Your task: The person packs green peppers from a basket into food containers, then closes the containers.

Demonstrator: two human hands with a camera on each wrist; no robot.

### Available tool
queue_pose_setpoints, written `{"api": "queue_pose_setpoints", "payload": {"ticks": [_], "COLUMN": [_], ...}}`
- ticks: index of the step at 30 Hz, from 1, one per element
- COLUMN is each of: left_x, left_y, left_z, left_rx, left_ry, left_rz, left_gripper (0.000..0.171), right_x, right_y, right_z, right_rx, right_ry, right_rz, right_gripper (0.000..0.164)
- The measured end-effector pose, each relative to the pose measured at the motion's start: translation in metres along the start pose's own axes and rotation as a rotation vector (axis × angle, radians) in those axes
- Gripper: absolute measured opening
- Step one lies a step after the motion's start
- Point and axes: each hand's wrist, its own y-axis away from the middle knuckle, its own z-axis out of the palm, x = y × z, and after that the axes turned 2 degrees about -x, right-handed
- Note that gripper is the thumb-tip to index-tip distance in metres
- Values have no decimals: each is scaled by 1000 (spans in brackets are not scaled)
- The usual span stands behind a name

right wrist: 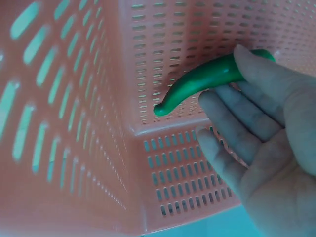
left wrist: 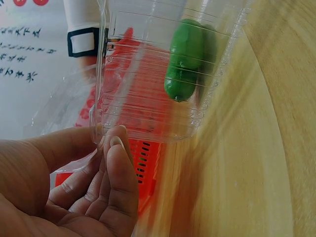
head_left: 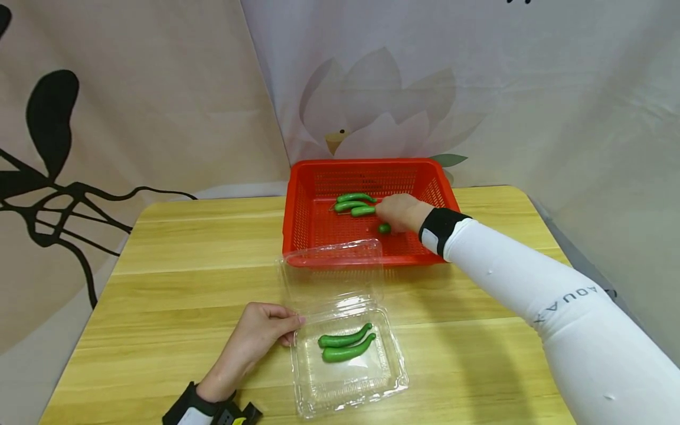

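Note:
My left hand [head_left: 268, 330] pinches the left edge of a clear plastic clamshell box [head_left: 345, 392] between thumb and fingers, near its hinge. Two green peppers [head_left: 347, 353] lie side by side in the box's base; the left wrist view shows them through the clear wall. Over in the red basket [head_left: 366, 261], my right hand [head_left: 402, 211] is down inside. The right wrist view has it pinching a curved green pepper [right wrist: 207, 79], thumb on top and fingers beneath. Several more green peppers [head_left: 355, 197] lie on the basket floor, just left of that hand.
The box's clear lid [head_left: 332, 283] stands open towards the back, overlapping the basket's front rim in the head view. Both rest on a wooden table [head_left: 212, 254]. A printed cloth [head_left: 531, 106] hangs behind the table.

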Motion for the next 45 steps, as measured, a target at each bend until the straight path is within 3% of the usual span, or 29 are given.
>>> {"api": "queue_pose_setpoints", "payload": {"ticks": [7,15,21,26,41,45], "left_x": [0,0,-1,-2,0,0], "left_y": [0,-1,-2,-3,-3,-3], "left_z": [-2,-4,-4,-3,-3,-3], "left_rx": [-10,3,8,5,-7,-13], "left_ry": [6,-4,-5,4,15,25], "left_rz": [0,4,1,3,16,19], "left_gripper": [16,16,15,15,17,18], "right_x": [8,15,17,18,5,-1], "right_y": [5,18,28,41,82,91], "right_z": [-10,-33,-42,-44,-42,-39], "right_rx": [33,129,222,336,542,567], "right_ry": [-61,-142,-213,-265,-353,-391], "right_rz": [18,13,-22,-77,-172,-180], "right_gripper": [16,12,22,30,5,9]}}
